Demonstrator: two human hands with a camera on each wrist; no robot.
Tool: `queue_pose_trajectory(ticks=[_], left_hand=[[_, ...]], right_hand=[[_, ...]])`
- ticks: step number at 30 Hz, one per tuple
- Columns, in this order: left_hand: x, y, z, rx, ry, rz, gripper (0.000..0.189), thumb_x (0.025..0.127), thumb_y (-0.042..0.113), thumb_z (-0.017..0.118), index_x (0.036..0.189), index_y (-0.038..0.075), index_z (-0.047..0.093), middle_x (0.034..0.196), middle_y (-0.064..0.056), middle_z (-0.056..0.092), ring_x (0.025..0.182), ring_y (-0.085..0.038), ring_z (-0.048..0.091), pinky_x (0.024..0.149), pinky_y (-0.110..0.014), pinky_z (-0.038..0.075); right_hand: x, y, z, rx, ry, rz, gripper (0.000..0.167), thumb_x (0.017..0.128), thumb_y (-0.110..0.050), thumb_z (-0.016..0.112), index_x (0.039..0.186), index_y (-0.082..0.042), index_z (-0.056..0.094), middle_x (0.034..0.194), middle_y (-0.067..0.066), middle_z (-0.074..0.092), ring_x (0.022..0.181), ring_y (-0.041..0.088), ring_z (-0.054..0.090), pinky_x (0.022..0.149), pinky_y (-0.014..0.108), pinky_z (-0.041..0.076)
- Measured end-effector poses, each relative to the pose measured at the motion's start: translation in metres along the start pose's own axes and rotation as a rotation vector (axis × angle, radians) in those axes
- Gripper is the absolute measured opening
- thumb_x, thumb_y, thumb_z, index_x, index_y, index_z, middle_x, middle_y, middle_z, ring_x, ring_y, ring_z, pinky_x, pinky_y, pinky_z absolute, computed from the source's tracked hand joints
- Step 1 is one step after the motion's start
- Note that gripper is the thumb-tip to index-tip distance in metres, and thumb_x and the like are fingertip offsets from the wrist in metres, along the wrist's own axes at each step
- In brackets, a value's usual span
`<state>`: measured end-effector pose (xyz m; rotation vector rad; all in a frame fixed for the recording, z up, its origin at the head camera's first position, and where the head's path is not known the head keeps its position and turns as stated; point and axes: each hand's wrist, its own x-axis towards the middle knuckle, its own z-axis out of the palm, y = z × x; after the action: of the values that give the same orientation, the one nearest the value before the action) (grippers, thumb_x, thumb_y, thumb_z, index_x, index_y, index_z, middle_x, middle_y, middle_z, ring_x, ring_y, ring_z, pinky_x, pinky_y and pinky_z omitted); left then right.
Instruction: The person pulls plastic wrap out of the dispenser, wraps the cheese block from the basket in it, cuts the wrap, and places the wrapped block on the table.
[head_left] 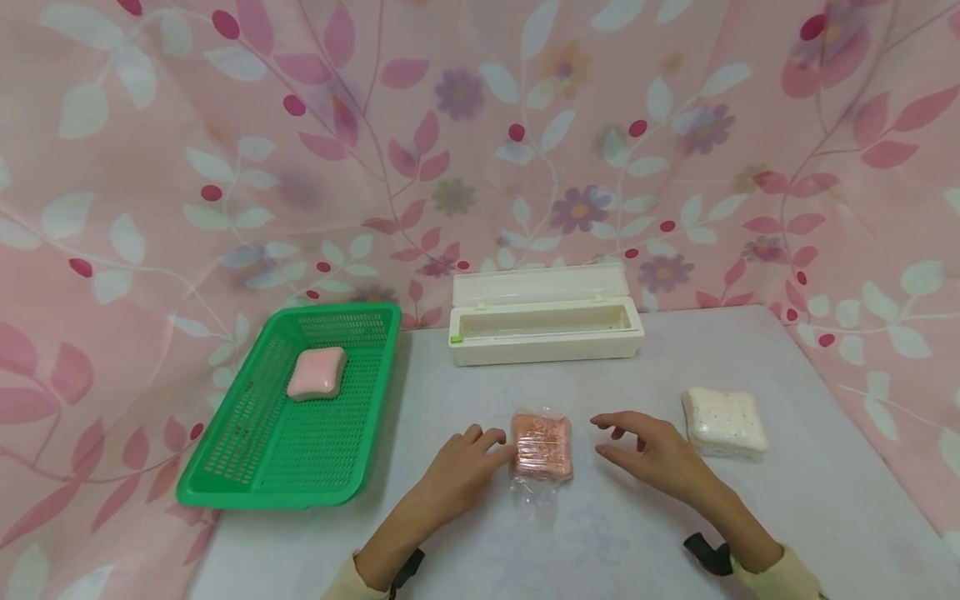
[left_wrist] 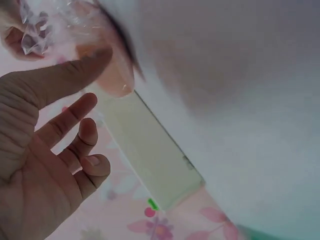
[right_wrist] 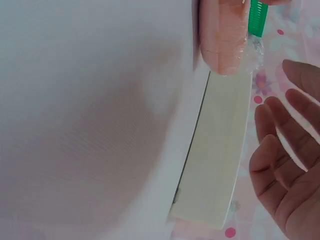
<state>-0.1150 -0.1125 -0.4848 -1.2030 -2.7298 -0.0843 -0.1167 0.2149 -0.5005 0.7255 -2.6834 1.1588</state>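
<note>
An orange soap bar [head_left: 542, 446] in clear plastic film lies on the table between the two hands, a crumpled tail of film trailing toward the front. My left hand [head_left: 461, 471] is at its left side, fingers loosely bent, thumb right at the soap's edge. In the left wrist view that thumb overlaps the wrapped soap [left_wrist: 112, 82], while the other fingers hold nothing. My right hand [head_left: 660, 458] hovers to the soap's right, a gap away, with relaxed, parted fingers and nothing in them. Right of this hand sits a white speckled soap bar [head_left: 725, 423], also wrapped.
Behind the hands stands a long cream-white dispenser box [head_left: 547, 348], its lid raised. At the left is a green plastic basket [head_left: 300, 479] with a pink soap bar [head_left: 317, 373] inside. A floral pink curtain [head_left: 480, 167] hangs behind the table.
</note>
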Motion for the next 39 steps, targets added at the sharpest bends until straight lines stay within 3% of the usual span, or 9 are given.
queue_pose_trajectory(ticks=[5,10,15,19,24,27,33,39], left_hand=[[-0.004,0.004,0.01,-0.06,-0.017,0.068,0.063,0.067,0.028,0.091,0.121,0.031,0.059,0.121,0.004,0.056,0.093,-0.017,0.051,0.068,-0.029,0.044],[-0.004,0.011,0.018,-0.058,0.016,0.11,0.063,0.067,0.046,0.088,0.121,0.032,0.059,0.12,0.004,0.053,0.093,-0.015,0.05,0.069,-0.029,0.043],[-0.003,0.017,0.023,-0.034,0.063,0.158,0.058,0.07,0.052,0.084,0.119,0.03,0.06,0.112,0.006,0.054,0.087,-0.013,0.047,0.066,-0.024,0.038],[-0.004,0.02,0.027,-0.023,0.104,0.208,0.055,0.07,0.053,0.083,0.114,0.029,0.061,0.109,0.007,0.054,0.089,-0.012,0.049,0.066,-0.023,0.037],[-0.004,0.026,0.029,-0.013,0.158,0.282,0.054,0.066,0.06,0.079,0.105,0.027,0.061,0.11,0.009,0.055,0.097,-0.011,0.052,0.07,-0.024,0.04],[-0.005,0.029,0.028,0.002,0.187,0.305,0.047,0.07,0.058,0.078,0.1,0.026,0.061,0.106,0.01,0.056,0.095,-0.011,0.052,0.07,-0.023,0.039],[-0.006,0.031,0.028,-0.032,0.233,0.275,0.022,0.081,0.035,0.079,0.09,0.022,0.064,0.093,0.011,0.06,0.089,-0.01,0.055,0.066,-0.021,0.035],[-0.005,0.032,0.028,-0.094,0.26,0.277,0.015,0.088,0.025,0.075,0.084,0.02,0.061,0.087,0.011,0.063,0.085,-0.01,0.057,0.062,-0.02,0.035]], right_hand=[[-0.001,-0.003,0.004,0.009,-0.015,-0.106,0.047,0.081,-0.021,0.083,0.124,-0.03,0.065,0.115,-0.015,0.065,0.088,0.014,0.062,0.064,0.028,0.049],[-0.005,-0.005,0.01,-0.015,-0.066,-0.164,0.051,0.079,-0.028,0.084,0.126,-0.028,0.064,0.116,-0.012,0.064,0.092,0.013,0.062,0.07,0.031,0.052],[-0.006,-0.009,0.021,-0.102,-0.068,-0.314,0.057,0.071,-0.034,0.089,0.122,-0.022,0.067,0.116,-0.013,0.063,0.102,0.009,0.06,0.081,0.033,0.053],[-0.006,-0.013,0.032,-0.159,-0.079,-0.45,0.061,0.066,-0.038,0.091,0.119,-0.021,0.067,0.114,-0.013,0.064,0.102,0.005,0.058,0.082,0.029,0.05],[-0.007,-0.019,0.041,-0.28,-0.099,-0.539,0.067,0.062,-0.049,0.088,0.117,-0.019,0.066,0.11,-0.013,0.063,0.097,0.007,0.056,0.08,0.029,0.049],[-0.008,-0.024,0.047,-0.343,-0.109,-0.585,0.066,0.065,-0.054,0.084,0.116,-0.017,0.065,0.107,-0.011,0.062,0.096,0.008,0.056,0.077,0.03,0.049],[-0.007,-0.032,0.056,-0.391,-0.129,-0.593,0.059,0.074,-0.055,0.08,0.117,-0.017,0.067,0.112,-0.007,0.065,0.103,0.011,0.058,0.079,0.035,0.052],[-0.004,-0.036,0.061,-0.406,-0.112,-0.617,0.024,0.079,-0.034,0.08,0.096,-0.021,0.068,0.091,-0.012,0.063,0.084,0.007,0.056,0.066,0.027,0.048]])
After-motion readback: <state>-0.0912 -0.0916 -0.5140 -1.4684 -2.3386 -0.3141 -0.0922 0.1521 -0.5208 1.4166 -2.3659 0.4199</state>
